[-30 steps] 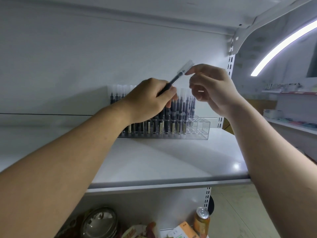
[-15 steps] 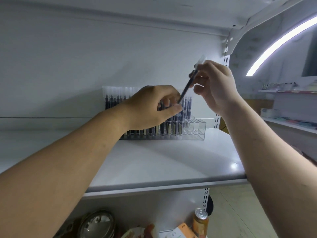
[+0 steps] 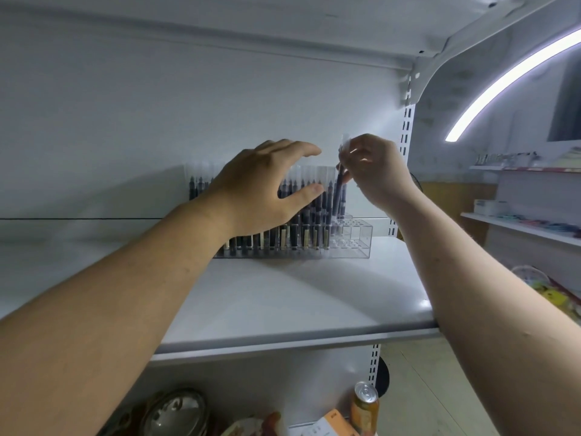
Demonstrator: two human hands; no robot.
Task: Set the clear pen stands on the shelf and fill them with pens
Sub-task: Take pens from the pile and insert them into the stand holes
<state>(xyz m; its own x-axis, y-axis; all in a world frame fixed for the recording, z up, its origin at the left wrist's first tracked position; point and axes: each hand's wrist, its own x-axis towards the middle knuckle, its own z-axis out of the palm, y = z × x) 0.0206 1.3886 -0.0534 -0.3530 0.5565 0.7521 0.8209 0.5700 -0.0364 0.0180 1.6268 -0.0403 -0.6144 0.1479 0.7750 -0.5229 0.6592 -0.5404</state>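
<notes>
A clear tiered pen stand [image 3: 358, 239] sits at the back of the white shelf [image 3: 283, 297], packed with several dark pens with clear caps; its right-end holes are bare. My right hand [image 3: 374, 171] pinches one dark pen [image 3: 339, 190] near its clear cap, holding it nearly upright over the stand's right part. My left hand [image 3: 264, 187] hovers in front of the standing pens with fingers spread and holds nothing; it hides the middle of the stand.
Slotted shelf uprights [image 3: 405, 146] rise at the right. Below the shelf lie a metal lid [image 3: 176, 413], an orange can [image 3: 364, 404] and packets. More shelves with goods [image 3: 531, 228] stand to the far right under a curved light strip.
The pen passed from my left hand to my right hand, which swung it upright and lowered it toward the stand. My left hand opened and spread.
</notes>
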